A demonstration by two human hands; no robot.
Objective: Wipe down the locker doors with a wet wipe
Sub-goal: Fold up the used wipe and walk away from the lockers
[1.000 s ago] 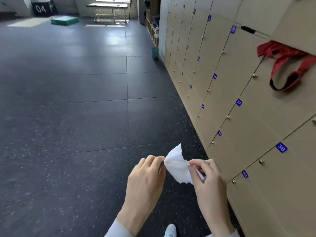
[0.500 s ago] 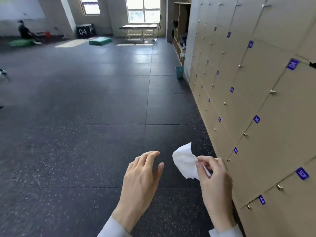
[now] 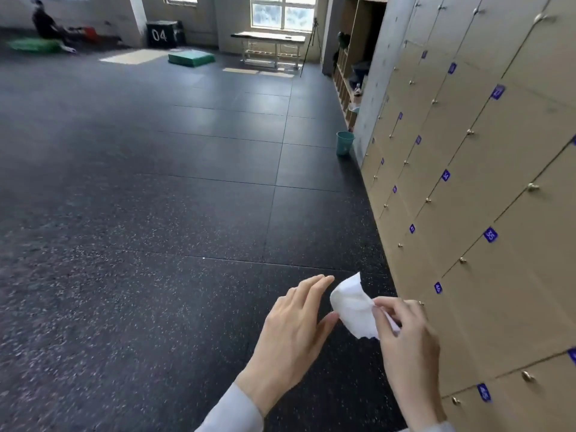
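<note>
Head view is showing the right hand (image 3: 405, 335) pinching a crumpled white wet wipe (image 3: 353, 307) between thumb and curled fingers, while the left hand (image 3: 293, 332) is hovering just left of the wipe with fingers straight and loosely together, not touching it. Both hands are hanging over the dark speckled floor (image 3: 156, 213), with the wipe near but apart from the tan locker doors (image 3: 498, 275) to its right, and a teal bin (image 3: 345, 143) is standing far beyond the wipe at the lockers' end.

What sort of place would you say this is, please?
Probably a gym's locker area: numbered lockers line the right wall, dark rubber floor tiles cover the room, and a black box marked 04 stands by green mats.
</note>
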